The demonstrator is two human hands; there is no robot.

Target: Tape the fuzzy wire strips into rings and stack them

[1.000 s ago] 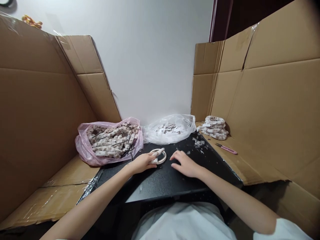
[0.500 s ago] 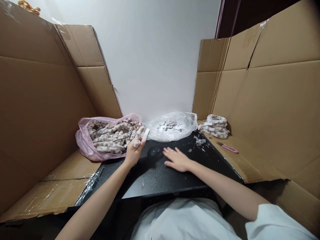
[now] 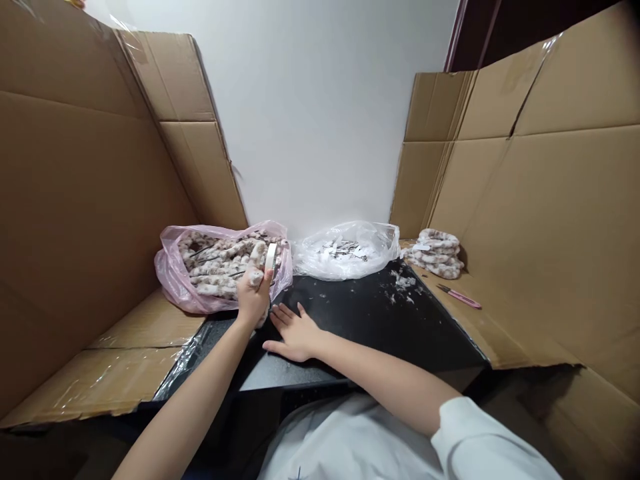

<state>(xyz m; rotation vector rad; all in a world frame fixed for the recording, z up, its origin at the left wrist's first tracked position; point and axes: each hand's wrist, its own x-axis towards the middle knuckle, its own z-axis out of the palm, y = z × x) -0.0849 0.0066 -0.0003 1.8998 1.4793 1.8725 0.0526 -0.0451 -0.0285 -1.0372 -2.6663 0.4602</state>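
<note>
My left hand (image 3: 253,293) is closed around a fluffy mottled strip (image 3: 257,255) with a white tag (image 3: 271,257) standing up from it. It is at the right front of a pink plastic bag (image 3: 169,267) full of similar fluffy white-and-brown pieces (image 3: 213,267). My right hand (image 3: 294,333) is spread open, palm down, low over or on the black tabletop (image 3: 345,320), close to the right of my left hand. Nothing shows in its fingers.
A clear plastic bag (image 3: 320,265) with small scraps lies at the back centre. White fluff (image 3: 403,281) is scattered right of it. A bundle of fluffy loops (image 3: 437,253) and pink thread snips (image 3: 463,297) lie on cardboard at the right. Cardboard walls (image 3: 550,233) flank both sides.
My right hand has moved left along the tabletop, to beside my left hand. My left hand has shifted slightly left, still holding the fluffy strip. The camera view has shifted a little.
</note>
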